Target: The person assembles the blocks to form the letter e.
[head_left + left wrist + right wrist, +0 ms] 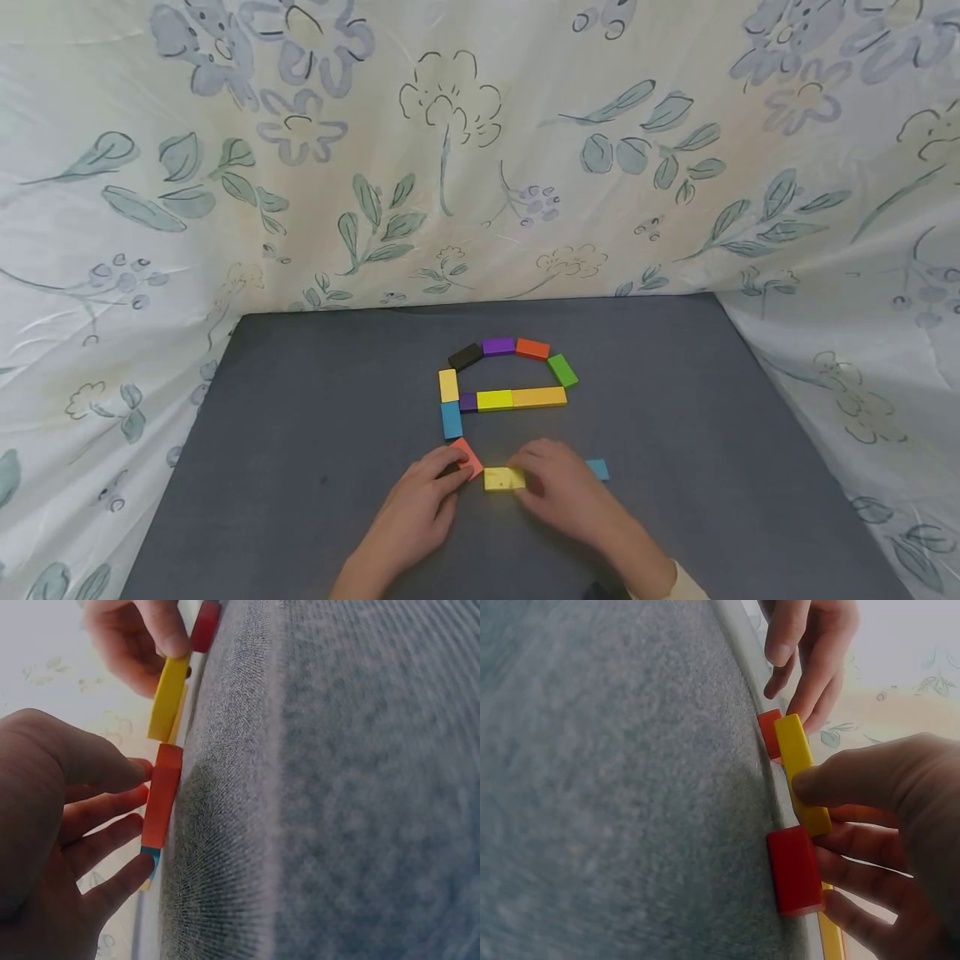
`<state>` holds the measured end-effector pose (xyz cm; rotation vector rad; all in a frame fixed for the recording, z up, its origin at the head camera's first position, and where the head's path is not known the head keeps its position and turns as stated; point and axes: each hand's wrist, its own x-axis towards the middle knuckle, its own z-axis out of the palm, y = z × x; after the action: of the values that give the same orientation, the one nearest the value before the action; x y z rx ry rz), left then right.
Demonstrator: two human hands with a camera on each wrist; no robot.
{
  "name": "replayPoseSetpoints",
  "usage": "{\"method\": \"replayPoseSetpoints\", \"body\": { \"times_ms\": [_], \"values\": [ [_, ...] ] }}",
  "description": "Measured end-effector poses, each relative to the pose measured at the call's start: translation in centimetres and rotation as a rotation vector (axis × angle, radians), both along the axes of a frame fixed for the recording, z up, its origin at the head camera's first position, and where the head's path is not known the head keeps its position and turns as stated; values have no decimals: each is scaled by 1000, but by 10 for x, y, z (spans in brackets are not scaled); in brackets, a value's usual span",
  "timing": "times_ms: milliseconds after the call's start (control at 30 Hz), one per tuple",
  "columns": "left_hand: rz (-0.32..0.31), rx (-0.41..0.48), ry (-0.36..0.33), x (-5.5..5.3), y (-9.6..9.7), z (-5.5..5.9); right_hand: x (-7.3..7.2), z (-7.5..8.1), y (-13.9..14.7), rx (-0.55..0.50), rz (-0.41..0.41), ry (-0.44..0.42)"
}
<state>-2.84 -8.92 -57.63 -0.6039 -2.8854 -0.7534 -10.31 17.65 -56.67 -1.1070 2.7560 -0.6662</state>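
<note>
My left hand (420, 502) touches an orange-red block (471, 460) with its thumb and fingertips; the fingers look spread and fairly straight in the left wrist view. My right hand (564, 490) pinches a yellow block (502, 479) between thumb and fingers, just right of the orange-red one. From the right wrist view, this yellow block (799, 769) appears slightly tilted and raised off the surface. A red block (793, 871) stands beside it under the right hand, hidden in the head view. Past the right hand a blue block (597, 469) pokes out.
Blocks form a curved outline on the dark grey table (315, 400): blue (452, 420), pale yellow (447, 386), black (465, 357), purple (498, 347), red-orange (533, 348) and green (562, 370). A straight row with a yellow block (495, 401) crosses it. Flowered cloth (480, 250) surrounds the table.
</note>
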Motion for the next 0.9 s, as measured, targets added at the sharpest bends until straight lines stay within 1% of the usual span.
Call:
{"method": "replayPoseSetpoints", "body": {
  "times_ms": [333, 600, 900],
  "values": [
    [-7, -6, -25, 0, -1, 0, -2, -1, -1, 42, -20, -43],
    [-4, 7, -18, 2, -1, -1, -1, -2, -1, 31, -13, -43],
    [11, 0, -36, 5, 2, -2, 0, -3, 0, 27, -8, -46]
  ]
}}
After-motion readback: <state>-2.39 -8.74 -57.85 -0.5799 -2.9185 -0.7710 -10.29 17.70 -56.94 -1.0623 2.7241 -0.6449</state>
